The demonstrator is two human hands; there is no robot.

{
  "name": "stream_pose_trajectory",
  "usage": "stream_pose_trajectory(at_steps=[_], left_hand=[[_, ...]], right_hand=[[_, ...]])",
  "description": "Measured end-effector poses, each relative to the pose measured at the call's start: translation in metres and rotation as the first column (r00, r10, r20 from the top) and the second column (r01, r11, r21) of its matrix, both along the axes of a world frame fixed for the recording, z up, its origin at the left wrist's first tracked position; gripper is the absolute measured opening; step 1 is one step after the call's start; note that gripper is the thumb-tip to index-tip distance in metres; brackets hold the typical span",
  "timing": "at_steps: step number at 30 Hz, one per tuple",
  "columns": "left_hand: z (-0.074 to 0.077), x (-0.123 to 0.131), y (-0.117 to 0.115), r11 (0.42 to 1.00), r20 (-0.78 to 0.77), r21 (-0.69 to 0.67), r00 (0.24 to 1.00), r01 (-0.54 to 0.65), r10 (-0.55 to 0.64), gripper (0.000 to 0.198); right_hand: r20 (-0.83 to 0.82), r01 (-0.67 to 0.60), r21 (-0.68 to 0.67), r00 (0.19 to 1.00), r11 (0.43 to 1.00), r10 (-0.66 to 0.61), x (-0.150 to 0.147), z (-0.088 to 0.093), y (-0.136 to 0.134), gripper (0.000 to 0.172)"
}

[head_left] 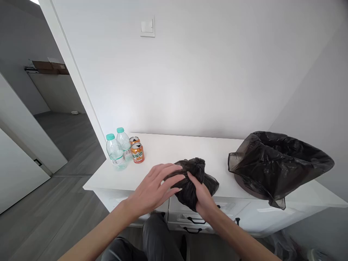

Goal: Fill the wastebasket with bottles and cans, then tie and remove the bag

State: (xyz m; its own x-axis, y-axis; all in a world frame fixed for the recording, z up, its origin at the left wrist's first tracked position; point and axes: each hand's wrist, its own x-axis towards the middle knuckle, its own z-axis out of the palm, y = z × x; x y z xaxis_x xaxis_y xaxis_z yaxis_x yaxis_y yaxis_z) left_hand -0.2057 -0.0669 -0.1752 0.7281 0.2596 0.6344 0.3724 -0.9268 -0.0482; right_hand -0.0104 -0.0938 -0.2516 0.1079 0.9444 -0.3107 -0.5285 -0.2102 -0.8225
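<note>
A bunched black plastic bag (190,181) is between my two hands, over the front edge of the white cabinet top. My left hand (156,186) lies against the bag's left side, its fingers apart and reaching over the plastic. From the right, my right hand (202,197) grips the bag, thumb or finger across the gathered folds; its other fingers are hidden behind the plastic. Part of the bag spreads to the right of the grip.
Two clear bottles (115,154) with teal caps and two orange cans (137,154) stand at the left of the cabinet top (168,146). A bin lined with a black bag (272,166) stands at the right. A wall rises behind.
</note>
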Motion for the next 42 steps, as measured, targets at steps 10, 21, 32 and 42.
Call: stream_pose_trajectory(at_steps=[10,21,32,42], left_hand=[[-0.084,-0.004,0.051,0.942,-0.333,-0.334,0.932,0.024,-0.142,0.064],[-0.109,-0.004,0.053,0.967,-0.301,-0.251,0.953,-0.037,-0.042,0.029],[-0.08,0.011,0.041,0.895,-0.133,-0.363,0.965,-0.261,0.228,0.028],[-0.097,0.067,0.066,0.986,-0.341,-0.093,0.935,-0.139,0.099,0.047]], right_hand=[[0.504,0.106,0.113,0.851,0.988,-0.149,0.089,-0.055,0.042,0.098],[0.916,-0.626,0.207,-0.147,0.752,-0.374,0.064,-0.061,-0.036,0.096],[0.973,-0.508,0.051,0.22,0.86,0.072,0.09,-0.037,0.0,0.034],[0.914,-0.357,-0.161,0.298,0.92,0.276,0.094,-0.026,0.072,0.038]])
